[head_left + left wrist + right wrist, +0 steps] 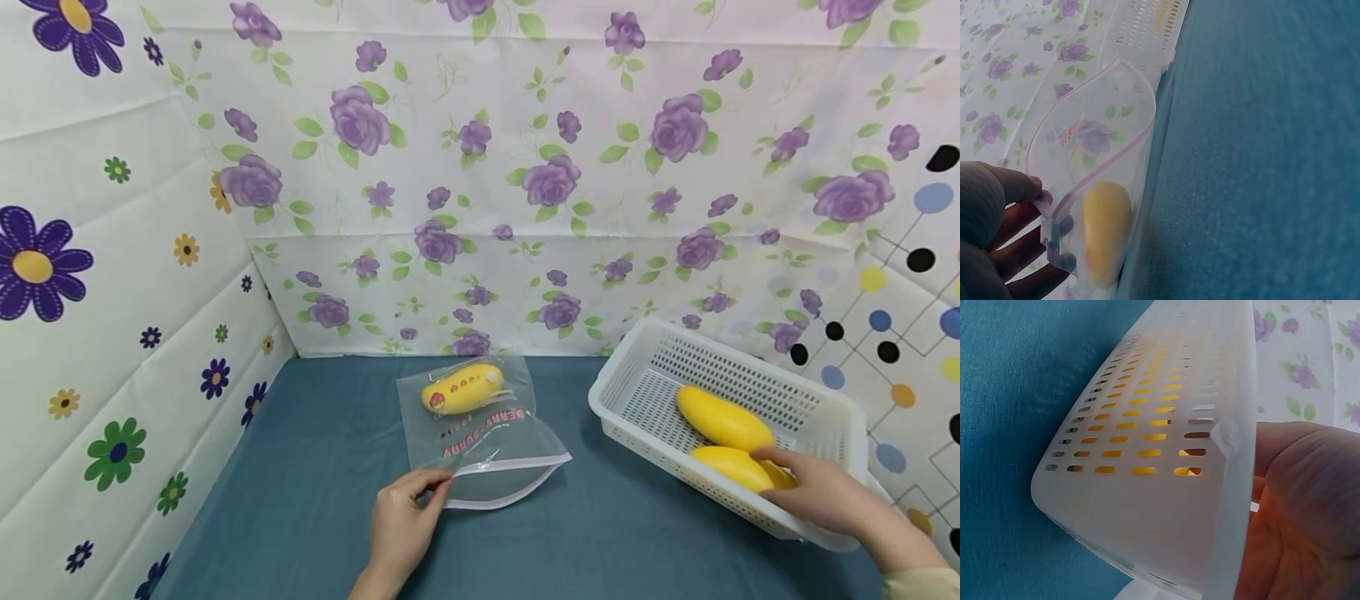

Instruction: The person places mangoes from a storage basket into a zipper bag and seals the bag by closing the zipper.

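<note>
A clear zip bag (487,442) with printed lettering lies on the blue table, a yellow mango (461,389) inside it. My left hand (405,521) pinches the bag's edge at one end of its mouth, between thumb and index finger. In the left wrist view, the mouth of the bag (1094,150) gapes apart. My right hand (821,492) reaches over the near rim of a white perforated basket (622,425), its thumb and fingers around a yellow mango (780,477). Beside that lie more mangoes (723,417). The basket wall (1141,512) hides the right fingertips in the right wrist view.
Floral sheeting (465,183) stands along the back of the blue table (315,483), with patterned side sheets (150,333) at left and right. The basket sits at the right, angled, close to the right sheet. Table surface lies between bag and basket.
</note>
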Demonstrator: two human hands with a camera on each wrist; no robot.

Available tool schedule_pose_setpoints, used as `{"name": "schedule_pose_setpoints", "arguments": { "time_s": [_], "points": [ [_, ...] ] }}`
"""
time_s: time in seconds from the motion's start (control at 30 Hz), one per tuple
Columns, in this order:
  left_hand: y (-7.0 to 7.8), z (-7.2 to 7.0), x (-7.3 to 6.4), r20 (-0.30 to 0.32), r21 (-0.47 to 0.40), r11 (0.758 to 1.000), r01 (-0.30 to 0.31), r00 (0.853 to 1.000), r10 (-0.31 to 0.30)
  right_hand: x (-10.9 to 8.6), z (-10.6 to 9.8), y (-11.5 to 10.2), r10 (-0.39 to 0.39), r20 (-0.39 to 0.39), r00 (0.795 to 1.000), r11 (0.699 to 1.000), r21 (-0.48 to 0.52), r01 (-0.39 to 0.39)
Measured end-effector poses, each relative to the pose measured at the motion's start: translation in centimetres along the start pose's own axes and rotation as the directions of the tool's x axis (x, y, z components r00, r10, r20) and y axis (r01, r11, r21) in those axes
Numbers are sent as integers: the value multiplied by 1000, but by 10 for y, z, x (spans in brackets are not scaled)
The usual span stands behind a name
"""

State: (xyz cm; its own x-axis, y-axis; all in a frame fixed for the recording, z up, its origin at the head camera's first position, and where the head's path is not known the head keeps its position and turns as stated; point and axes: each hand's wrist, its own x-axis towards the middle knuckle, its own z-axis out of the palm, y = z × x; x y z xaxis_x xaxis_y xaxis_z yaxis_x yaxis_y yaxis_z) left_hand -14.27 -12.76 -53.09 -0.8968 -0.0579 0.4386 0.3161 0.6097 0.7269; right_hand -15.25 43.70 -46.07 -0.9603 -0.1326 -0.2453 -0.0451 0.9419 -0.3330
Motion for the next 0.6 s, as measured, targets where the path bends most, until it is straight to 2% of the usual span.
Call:
{"name": "schedule_pose_setpoints", "arguments": {
  "time_s": [0.6],
  "points": [
    [-6, 3, 1, -13, 16, 1000, -18, 1000, 18, 14, 8, 3, 33, 46, 998, 999, 15, -33]
  ]
}}
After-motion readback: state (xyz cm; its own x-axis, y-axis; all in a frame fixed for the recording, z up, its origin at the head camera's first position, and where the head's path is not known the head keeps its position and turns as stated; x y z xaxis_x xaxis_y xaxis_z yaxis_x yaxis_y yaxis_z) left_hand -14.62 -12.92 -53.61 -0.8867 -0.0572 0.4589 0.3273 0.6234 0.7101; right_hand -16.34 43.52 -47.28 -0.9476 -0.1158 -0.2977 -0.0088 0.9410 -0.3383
